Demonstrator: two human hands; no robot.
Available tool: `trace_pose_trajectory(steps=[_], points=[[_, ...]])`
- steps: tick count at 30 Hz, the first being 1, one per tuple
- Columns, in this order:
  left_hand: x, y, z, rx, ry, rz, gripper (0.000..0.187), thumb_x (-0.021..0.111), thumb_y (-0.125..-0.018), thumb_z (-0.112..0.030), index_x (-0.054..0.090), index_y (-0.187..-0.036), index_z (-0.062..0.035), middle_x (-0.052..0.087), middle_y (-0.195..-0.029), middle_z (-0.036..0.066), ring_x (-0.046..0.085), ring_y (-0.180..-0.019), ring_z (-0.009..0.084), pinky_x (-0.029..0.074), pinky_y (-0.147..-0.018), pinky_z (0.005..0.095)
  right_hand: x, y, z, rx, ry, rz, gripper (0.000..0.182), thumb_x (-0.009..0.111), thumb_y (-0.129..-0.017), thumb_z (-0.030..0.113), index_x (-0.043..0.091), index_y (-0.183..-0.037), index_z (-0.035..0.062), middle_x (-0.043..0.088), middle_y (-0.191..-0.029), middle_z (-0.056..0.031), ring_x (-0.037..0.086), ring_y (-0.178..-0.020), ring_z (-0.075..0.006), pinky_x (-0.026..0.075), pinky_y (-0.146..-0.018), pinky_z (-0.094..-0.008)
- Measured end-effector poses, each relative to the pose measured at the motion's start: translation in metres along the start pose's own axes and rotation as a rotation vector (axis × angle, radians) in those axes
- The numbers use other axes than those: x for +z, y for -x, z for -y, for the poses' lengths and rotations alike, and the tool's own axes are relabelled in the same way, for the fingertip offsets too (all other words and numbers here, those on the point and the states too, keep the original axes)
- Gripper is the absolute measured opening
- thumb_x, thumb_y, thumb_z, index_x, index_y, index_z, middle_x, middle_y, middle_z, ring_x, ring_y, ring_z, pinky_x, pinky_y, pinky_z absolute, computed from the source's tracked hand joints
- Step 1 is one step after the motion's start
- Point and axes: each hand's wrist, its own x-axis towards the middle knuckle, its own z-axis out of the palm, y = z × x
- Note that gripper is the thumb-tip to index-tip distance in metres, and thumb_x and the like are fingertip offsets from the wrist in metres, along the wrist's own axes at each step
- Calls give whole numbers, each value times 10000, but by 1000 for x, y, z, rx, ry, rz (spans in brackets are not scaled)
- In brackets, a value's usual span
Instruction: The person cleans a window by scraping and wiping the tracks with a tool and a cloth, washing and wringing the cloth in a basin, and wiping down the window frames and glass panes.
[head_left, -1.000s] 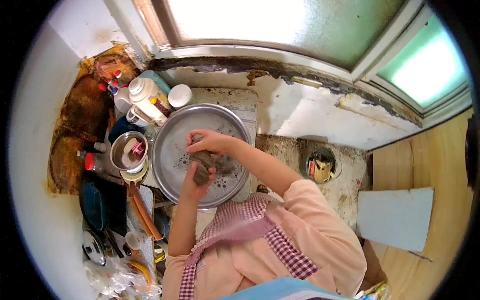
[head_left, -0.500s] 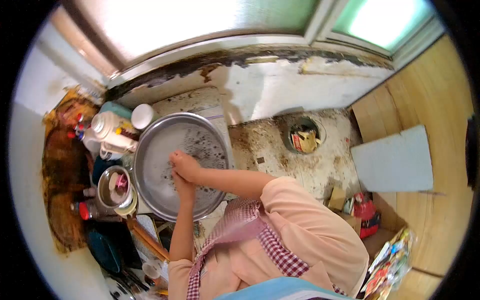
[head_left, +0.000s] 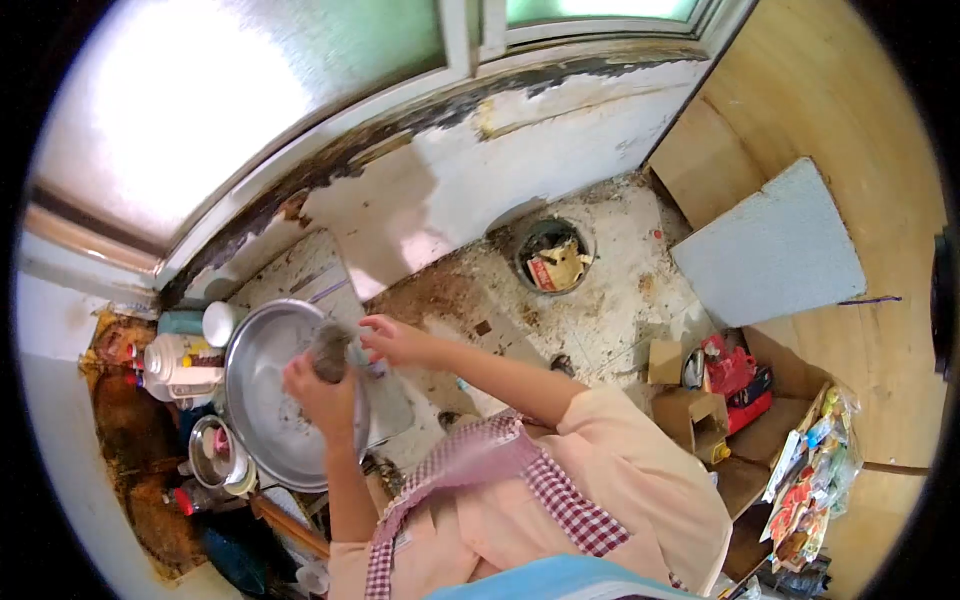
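Observation:
My left hand [head_left: 322, 395] is closed on a dark grey-brown rounded clump [head_left: 330, 353], blurred by motion, over the right side of a wide metal basin [head_left: 262, 440]. Just right of the clump, past the basin's rim, my right hand [head_left: 398, 343] has its fingers apart and slightly curled, with nothing seen in them. Small dark specks show inside the basin near my left hand.
Left of the basin crowd a cream jug [head_left: 175, 357], a white-lidded container [head_left: 221, 323] and a small metal bowl [head_left: 213, 450]. A bucket [head_left: 555, 257] with scraps stands on the dirty floor. Cardboard boxes [head_left: 690, 420] and a grey-white board [head_left: 775, 250] are at right.
My hands were together inside the basin and have come apart. The dark clump now shows in my left hand, and my right hand is beyond the rim. The view has swung right.

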Motion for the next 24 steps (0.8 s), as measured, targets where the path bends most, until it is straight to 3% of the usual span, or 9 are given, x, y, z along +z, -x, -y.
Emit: trace_pose_trajectory(steps=[2, 3, 6, 9, 11, 14, 19, 22, 24], points=[[26, 1, -78, 86, 95, 220, 519, 734, -582, -132, 565, -1058, -12, 496, -992, 173, 476, -966, 350, 385, -870, 433, -33, 52, 5, -193, -42, -71, 751, 698, -765, 454, 394, -1317, 45, 557, -1163, -150, 565, -1019, -229, 461, -846, -350], [46, 3, -115, 143, 172, 310, 515, 738, -594, -162, 570, -1058, -14, 498, -985, 165, 481, -960, 352, 396, -856, 431, -64, 55, -19, -383, 346, -386, 744, 708, -763, 430, 395, -1315, 40, 555, -1153, -149, 560, -1006, -215, 465, -846, -331], [91, 10, -214, 245, 431, 654, 490, 733, -675, -245, 574, -1073, -8, 546, -984, 142, 541, -930, 310, 442, -808, 389, -173, 124, -15, -167, 32, -524, 654, 690, -797, 388, 430, -1286, 40, 561, -1137, -116, 566, -960, -179, 474, -809, -299], [146, 16, -294, -266, 956, 1116, 394, 651, -793, -240, 570, -1101, -10, 606, -993, 107, 590, -895, 210, 470, -759, 324, -258, 208, -2, -40, -250, -633, 524, 646, -847, 366, 472, -1242, 69, 589, -989, -51, 554, -788, -116, 465, -638, -245], [174, 25, -344, -618, 1376, 1249, 342, 610, -831, -214, 572, -1106, -14, 624, -996, 91, 595, -890, 166, 471, -753, 299, -299, 240, -9, -269, -307, -724, 470, 634, -858, 376, 488, -1211, 101, 566, -862, 5, 481, -661, -79, 389, -524, -214], [204, 18, -403, -679, 1425, 1305, 294, 574, -848, -159, 569, -1109, -23, 616, -986, 71, 591, -874, 158, 470, -751, 289, -340, 275, 5, -246, -368, -767, 445, 626, -864, 384, 495, -1173, 92, 546, -821, 30, 440, -615, -48, 344, -492, -199], [252, -6, -452, 89, 1060, 1249, 270, 497, -916, -169, 545, -1126, -7, 624, -1011, 87, 591, -890, 193, 460, -814, 326, -395, 281, 30, -216, -283, -853, 422, 646, -858, 312, 481, -1172, 84, 579, -850, -6, 493, -604, -47, 367, -461, -203], [260, -36, -483, 619, 609, 883, 256, 496, -917, -167, 546, -1101, 3, 631, -973, 122, 595, -868, 229, 456, -790, 351, -432, 286, 54, -109, -295, -822, 527, 661, -848, 261, 414, -1274, 72, 599, -878, -48, 503, -582, -62, 377, -457, -202], [292, -58, -498, 420, 711, 680, 257, 466, -932, -185, 547, -1099, -6, 626, -975, 145, 599, -882, 259, 458, -773, 391, -454, 286, 71, -111, -248, -867, 627, 666, -842, 240, 345, -1348, 57, 616, -914, -86, 501, -564, -63, 383, -457, -198]])
